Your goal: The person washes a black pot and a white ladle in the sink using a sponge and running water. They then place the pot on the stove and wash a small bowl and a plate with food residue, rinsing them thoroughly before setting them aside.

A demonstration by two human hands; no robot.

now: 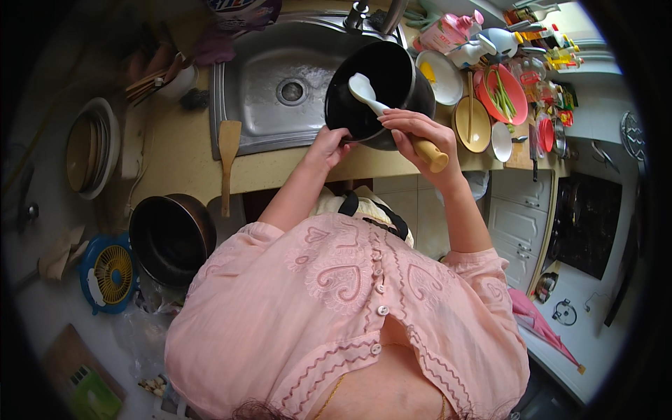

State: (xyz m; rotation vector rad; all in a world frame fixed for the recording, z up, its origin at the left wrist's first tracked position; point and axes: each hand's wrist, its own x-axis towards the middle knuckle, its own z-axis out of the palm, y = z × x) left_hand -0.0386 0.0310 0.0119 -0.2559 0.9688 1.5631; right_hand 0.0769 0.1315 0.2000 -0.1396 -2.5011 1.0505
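Note:
A deep black pot is tilted over the front right of the sink, its mouth turned toward me. My left hand is closed on the near rim, thumb and fingers gripping the edge. Into the pot reaches a white ladle, with my right hand closed around its shaft. A thick yellowish handle end sticks out below my right palm, in line with the ladle; my fingers hide where they join. The pot's inside is too dark to make out.
Behind the pot lies a steel sink. A wooden spatula overhangs the counter edge. At right stand a red basin with green stalks, a yellow bowl and several bottles. Another dark pot stands lower left, near a blue fan.

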